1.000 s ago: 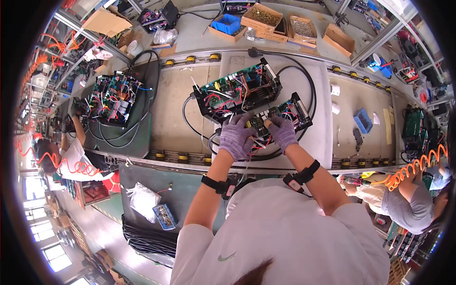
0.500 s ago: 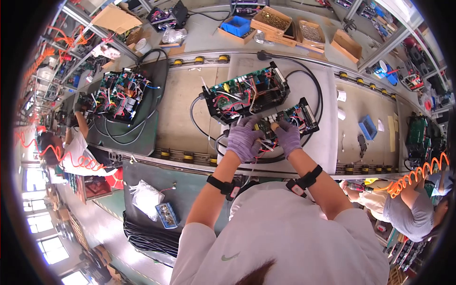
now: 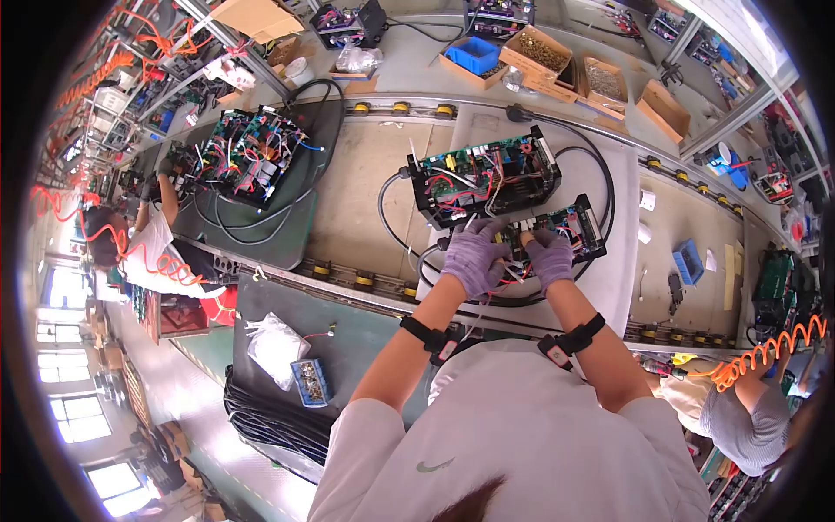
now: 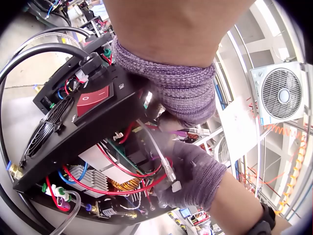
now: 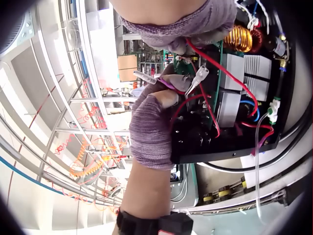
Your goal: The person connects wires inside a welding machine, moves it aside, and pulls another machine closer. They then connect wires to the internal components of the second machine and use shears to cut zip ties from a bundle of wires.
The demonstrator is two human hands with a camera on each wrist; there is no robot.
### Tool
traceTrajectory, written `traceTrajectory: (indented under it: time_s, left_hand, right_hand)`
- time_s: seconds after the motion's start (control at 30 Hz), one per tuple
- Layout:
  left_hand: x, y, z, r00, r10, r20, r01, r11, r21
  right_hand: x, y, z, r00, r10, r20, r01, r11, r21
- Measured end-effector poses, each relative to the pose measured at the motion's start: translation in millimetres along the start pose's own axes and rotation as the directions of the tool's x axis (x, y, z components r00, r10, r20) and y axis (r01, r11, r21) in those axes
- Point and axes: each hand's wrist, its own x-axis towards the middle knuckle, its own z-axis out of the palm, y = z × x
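Both hands wear purple knit gloves and work inside the nearer open black chassis (image 3: 590, 226), which holds a green circuit board and coloured wires. My left hand (image 3: 474, 258) is at its left end; in the right wrist view its thumb and fingers pinch a purple wire (image 5: 167, 85) with a clear-sleeved end. Beside that hand hangs a white connector (image 5: 199, 76). My right hand (image 3: 549, 257) reaches over the board, its fingertips among the wires close to a red wire (image 5: 215, 61); I cannot tell what they hold. A red rocker switch (image 4: 93, 104) sits on the chassis end panel.
A larger open chassis (image 3: 487, 174) stands just behind, with black power cables (image 3: 600, 165) looping around both. Boxes of small hardware (image 3: 535, 52) line the back shelf. A blue tray (image 3: 687, 262) lies to the right; another person (image 3: 148, 235) works at the left.
The head view has shifted, so the bench appears farther right and lower. Both hands stay at the nearer chassis with only small finger movements.
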Motion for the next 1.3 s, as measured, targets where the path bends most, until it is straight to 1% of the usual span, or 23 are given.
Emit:
traceTrajectory:
  time_s: [0.03,0.07,0.1,0.17,0.2,0.3,0.33,0.37,0.43,0.47,0.57,0.67,0.8,0.87,0.9,0.97,1.0,1.1,1.13,1.23,1.27,1.3]
  left_hand:
    - [-0.2,0.1,-1.0,1.000,-0.002,0.006,0.002,1.000,-0.002]
    - [-0.1,0.1,-1.2,1.000,-0.003,0.013,0.003,1.000,-0.003]
    - [0.3,-0.4,-0.3,1.000,-0.001,0.010,0.001,1.000,-0.005]
    - [-0.5,-1.5,1.9,1.000,-0.002,0.006,0.002,1.000,-0.006]
    - [-0.3,-0.9,1.4,1.000,-0.001,0.005,0.001,1.000,0.001]
    - [0.0,-1.7,1.4,1.000,-0.003,0.004,0.003,1.000,0.005]
    - [-0.3,-1.2,0.1,1.000,0.002,0.002,-0.002,1.000,0.013]
    - [-0.3,0.4,-1.4,1.000,0.007,-0.001,-0.007,1.000,0.022]
    - [0.1,0.9,-1.9,1.000,0.011,-0.008,-0.011,1.000,0.026]
    - [0.5,0.1,-1.5,1.000,0.014,-0.012,-0.014,1.000,0.020]
    - [-0.3,-1.7,0.6,0.999,0.021,-0.027,-0.021,1.000,0.019]
    - [-0.7,-0.5,0.3,0.999,0.020,-0.030,-0.019,0.999,0.026]
    - [0.2,-1.2,1.5,1.000,0.010,-0.020,-0.010,1.000,0.029]
    - [0.7,-0.4,-0.9,1.000,0.010,-0.014,-0.010,1.000,0.010]
    - [0.5,-1.0,0.3,0.999,0.009,-0.033,-0.009,1.000,0.004]
    - [-1.5,-2.9,5.2,0.998,0.012,-0.066,-0.013,1.000,-0.012]
    - [-1.9,-0.7,4.3,0.999,-0.006,-0.054,0.005,1.000,-0.008]
    - [-2.1,6.0,-2.0,0.999,-0.020,-0.042,0.021,1.000,0.005]
    - [-0.7,8.7,-4.7,0.998,-0.063,0.020,0.064,0.998,-0.014]
    - [8.1,32.9,-15.4,0.982,-0.159,0.107,0.138,0.974,0.180]
    - [14.9,47.4,-23.0,0.945,-0.238,0.224,0.185,0.954,0.236]
    - [17.6,54.4,-14.6,0.946,-0.271,0.179,0.214,0.935,0.284]
  right_hand:
    - [-6.1,-15.9,-5.8,0.997,-0.076,-0.005,0.074,0.979,-0.189]
    - [-11.3,-28.1,-10.0,0.989,-0.151,0.005,0.142,0.918,-0.371]
    - [-13.5,-33.6,-11.8,0.977,-0.214,-0.017,0.181,0.862,-0.474]
    - [-16.9,-42.9,-13.8,0.939,-0.341,-0.032,0.237,0.713,-0.660]
    - [-19.6,-49.2,-16.0,0.923,-0.385,-0.018,0.264,0.665,-0.698]
    - [-9.9,-49.8,-23.1,0.880,-0.467,0.091,0.374,0.561,-0.739]
    - [-13.8,-58.0,-25.7,0.888,-0.450,0.092,0.357,0.551,-0.754]
    - [-11.5,-60.6,-26.9,0.830,-0.540,0.140,0.454,0.509,-0.732]
    - [-1.5,-59.6,-34.2,0.679,-0.699,0.222,0.628,0.397,-0.670]
    - [2.8,-59.1,-34.8,0.727,-0.588,0.354,0.635,0.380,-0.673]
    - [10.1,-65.5,-34.8,0.730,-0.515,0.450,0.657,0.347,-0.670]
    - [11.3,-76.1,-36.7,0.719,-0.487,0.497,0.664,0.270,-0.697]
    - [12.7,-77.9,-36.5,0.717,-0.458,0.525,0.662,0.211,-0.719]
    - [11.3,-81.2,-36.6,0.750,-0.395,0.531,0.646,0.266,-0.715]
    - [10.8,-82.7,-38.2,0.765,-0.363,0.531,0.635,0.293,-0.715]
    - [8.3,-69.8,-41.3,0.729,-0.484,0.485,0.656,0.291,-0.696]
    - [4.1,-63.1,-44.2,0.708,-0.538,0.458,0.665,0.289,-0.688]
    - [-15.9,-47.3,-57.1,0.756,-0.590,0.284,0.572,0.385,-0.724]
    - [-27.7,-52.9,-65.8,0.832,-0.487,0.265,0.483,0.403,-0.777]
    - [-32.5,-25.0,-76.3,0.871,-0.404,0.280,0.439,0.385,-0.812]
    - [-32.9,-20.0,-77.1,0.854,-0.438,0.281,0.473,0.427,-0.770]
    - [-33.6,-17.1,-76.5,0.868,-0.427,0.254,0.444,0.436,-0.783]
